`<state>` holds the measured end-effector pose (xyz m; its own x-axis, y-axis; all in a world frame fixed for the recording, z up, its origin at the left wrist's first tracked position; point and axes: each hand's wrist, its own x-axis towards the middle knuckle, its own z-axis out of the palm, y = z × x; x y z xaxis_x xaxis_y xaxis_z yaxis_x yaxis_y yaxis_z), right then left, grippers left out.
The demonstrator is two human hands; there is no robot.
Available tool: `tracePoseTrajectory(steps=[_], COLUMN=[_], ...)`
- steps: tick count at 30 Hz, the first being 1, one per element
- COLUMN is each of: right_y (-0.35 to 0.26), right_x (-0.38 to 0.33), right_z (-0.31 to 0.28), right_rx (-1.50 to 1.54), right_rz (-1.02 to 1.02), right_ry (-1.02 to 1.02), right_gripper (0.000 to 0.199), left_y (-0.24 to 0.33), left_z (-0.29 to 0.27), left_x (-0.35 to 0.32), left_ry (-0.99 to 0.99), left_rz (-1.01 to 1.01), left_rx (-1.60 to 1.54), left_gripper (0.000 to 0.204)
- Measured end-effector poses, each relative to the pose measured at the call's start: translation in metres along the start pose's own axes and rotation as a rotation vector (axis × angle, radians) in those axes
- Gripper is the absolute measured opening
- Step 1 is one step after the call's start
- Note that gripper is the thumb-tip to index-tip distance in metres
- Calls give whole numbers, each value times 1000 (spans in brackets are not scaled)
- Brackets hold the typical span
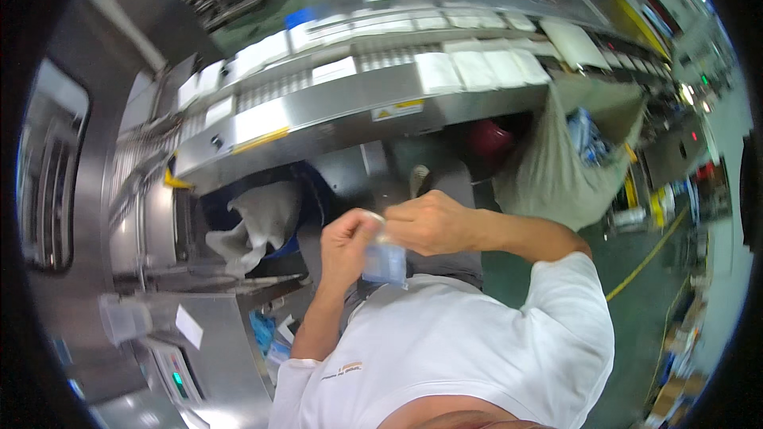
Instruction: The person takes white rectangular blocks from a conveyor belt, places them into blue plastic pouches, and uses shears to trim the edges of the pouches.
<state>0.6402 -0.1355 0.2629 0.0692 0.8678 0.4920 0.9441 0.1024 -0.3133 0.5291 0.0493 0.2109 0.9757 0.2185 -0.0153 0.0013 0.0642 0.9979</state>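
**Blue packet (385,264) hangs at your left hand (343,242), right hand (429,222) close by**

You have the small, see-through packet in front of your white shirt (453,342), below the meeting point of your hands and on the torso side of them. Your left hand is the nearer: its thumb and fingers pinch at the packet's upper part, and the body of it drops from there toward your shirt. Your right hand is clenched just beside the packet's top corner; blur hides whether it grasps the upper edge too, so you cannot tell. The packet looks nearly square, with no clear long axis, and hangs slightly tilted. Beyond your hands runs the conveyor (318,129), bearing white packs (475,71). A blue bin (323,191) stands to the left past your left hand, and a pale cloth sack (526,171) hangs beyond your right forearm
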Motion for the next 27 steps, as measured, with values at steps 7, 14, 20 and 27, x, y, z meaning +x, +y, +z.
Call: tracePoseTrajectory(steps=[7,14,20,27], right_y=[5,-15,1,8], right_x=[-18,-52,-66,-19], right_z=[-16,-8,-12,-35], right_rx=[-270,-190,-44,415], right_rz=[-121,-14,338,622], right_ry=[226,270,225,426], right_gripper=[18,19,28,32], left_y=[3,23,39,51], left_z=[28,-4,22,36], left_x=[42,99,78,67], left_ry=[95,387,219,63], left_rz=[-4,169,273,534], left_rx=[-174,-354,-83,255], left_gripper=[17,23,24,20])
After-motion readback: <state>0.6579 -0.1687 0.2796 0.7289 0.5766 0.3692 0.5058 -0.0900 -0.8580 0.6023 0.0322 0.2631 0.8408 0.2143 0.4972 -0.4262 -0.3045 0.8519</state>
